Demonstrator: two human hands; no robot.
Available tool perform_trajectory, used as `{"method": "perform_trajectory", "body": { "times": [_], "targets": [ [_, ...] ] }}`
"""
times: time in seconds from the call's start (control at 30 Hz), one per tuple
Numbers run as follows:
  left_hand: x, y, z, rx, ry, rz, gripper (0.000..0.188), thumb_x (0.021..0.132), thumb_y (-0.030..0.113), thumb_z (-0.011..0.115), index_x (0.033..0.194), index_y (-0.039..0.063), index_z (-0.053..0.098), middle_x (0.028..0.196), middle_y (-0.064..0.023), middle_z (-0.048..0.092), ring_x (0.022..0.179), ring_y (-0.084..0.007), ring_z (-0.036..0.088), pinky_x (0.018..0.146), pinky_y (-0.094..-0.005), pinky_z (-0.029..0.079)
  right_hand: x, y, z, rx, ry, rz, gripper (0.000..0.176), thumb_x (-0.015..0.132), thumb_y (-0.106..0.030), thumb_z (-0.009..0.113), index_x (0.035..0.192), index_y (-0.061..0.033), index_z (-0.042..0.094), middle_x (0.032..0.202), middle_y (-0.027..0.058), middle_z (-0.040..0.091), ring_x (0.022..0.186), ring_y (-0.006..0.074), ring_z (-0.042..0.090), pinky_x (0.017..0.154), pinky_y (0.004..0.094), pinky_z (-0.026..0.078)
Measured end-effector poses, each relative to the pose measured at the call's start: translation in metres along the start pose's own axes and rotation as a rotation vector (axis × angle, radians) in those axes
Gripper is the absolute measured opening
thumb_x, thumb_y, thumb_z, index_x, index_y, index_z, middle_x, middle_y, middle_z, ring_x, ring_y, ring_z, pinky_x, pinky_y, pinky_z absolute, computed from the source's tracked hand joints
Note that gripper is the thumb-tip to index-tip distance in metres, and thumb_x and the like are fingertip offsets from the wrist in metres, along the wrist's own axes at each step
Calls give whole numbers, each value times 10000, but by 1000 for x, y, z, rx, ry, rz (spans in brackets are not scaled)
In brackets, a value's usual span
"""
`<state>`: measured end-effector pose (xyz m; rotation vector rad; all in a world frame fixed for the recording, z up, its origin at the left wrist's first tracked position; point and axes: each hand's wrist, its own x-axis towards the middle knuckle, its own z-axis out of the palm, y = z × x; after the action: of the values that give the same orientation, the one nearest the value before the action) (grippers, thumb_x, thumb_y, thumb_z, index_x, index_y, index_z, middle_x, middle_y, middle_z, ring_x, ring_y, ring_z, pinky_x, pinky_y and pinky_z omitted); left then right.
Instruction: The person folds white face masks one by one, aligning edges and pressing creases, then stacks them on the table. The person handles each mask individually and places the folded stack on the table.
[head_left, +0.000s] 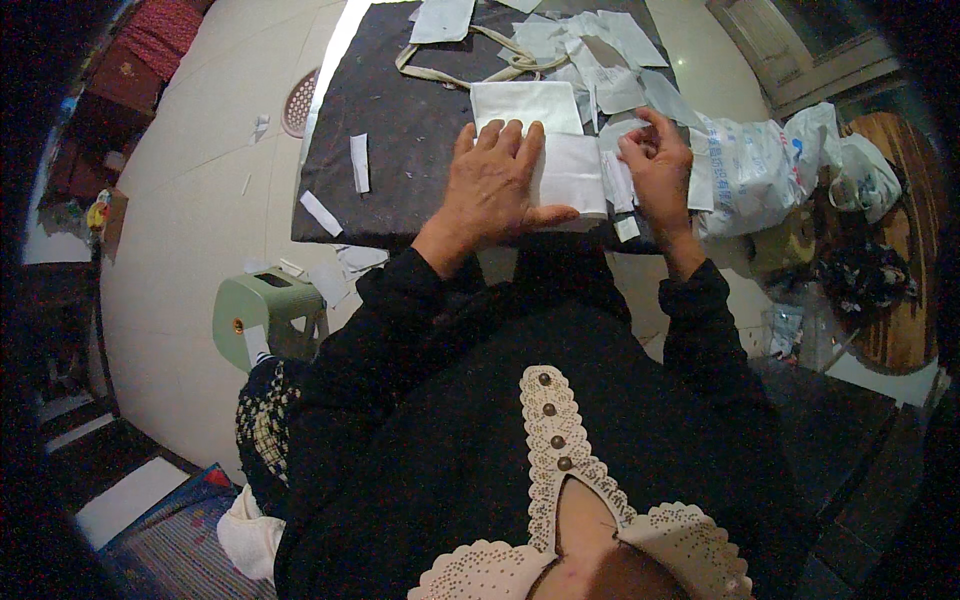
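Note:
A folded white cloth (572, 169) lies near the front edge of the dark-covered table (405, 172). My left hand (495, 176) rests palm down on its left part, fingers spread and thumb stretched along the near edge. Another white cloth piece (525, 101) lies just beyond, touching my fingertips. To the right, my right hand (660, 161) hovers beside narrow white strips (618, 184), its fingers curled. Whether a thin piece is pinched between thumb and fingers cannot be told. A small white scrap (627, 228) lies at the table edge below the strips.
A beige cloth band (431, 73) loops across the table's far side, near a heap of thin white sheets (611, 82). Loose strips (360, 163) lie at left. A printed plastic bag (757, 172) stands against the right side. A green stool (262, 315) is on the floor at left.

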<state>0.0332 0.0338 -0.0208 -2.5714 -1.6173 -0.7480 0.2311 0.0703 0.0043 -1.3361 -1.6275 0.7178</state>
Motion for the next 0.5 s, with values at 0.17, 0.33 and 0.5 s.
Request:
{"method": "perform_trajectory", "body": {
  "times": [0.17, 0.33, 0.5],
  "targets": [
    [-3, 0, 4, 27, 20, -9, 985, 599, 733, 555, 1217, -23, 425, 1110, -166, 496, 1090, -315, 442, 959, -494, 276, -8, -3, 44, -402, -242, -522, 438, 865, -277, 531, 1206, -12, 456, 1148, 184, 526, 1048, 324, 514, 910, 374, 389],
    [-3, -5, 2, -135, 33, -30, 1004, 592, 674, 621, 1253, -42, 380, 1231, -200, 445, 1183, -349, 388, 1003, -504, 235, -7, 24, 43, -462, -283, -321, 561, 846, -434, 504, 1196, 2, 456, 1151, 211, 504, 1053, 349, 488, 917, 420, 373],
    [6, -57, 2, -699, 457, -410, 663, 759, 408, 629, 1190, -62, 447, 1179, -241, 494, 1120, -357, 460, 957, -411, 347, 31, 20, 29, -291, -197, -89, 508, 818, -353, 584, 1167, 3, 488, 1116, 212, 521, 1016, 325, 528, 831, 384, 438]
  ]
}}
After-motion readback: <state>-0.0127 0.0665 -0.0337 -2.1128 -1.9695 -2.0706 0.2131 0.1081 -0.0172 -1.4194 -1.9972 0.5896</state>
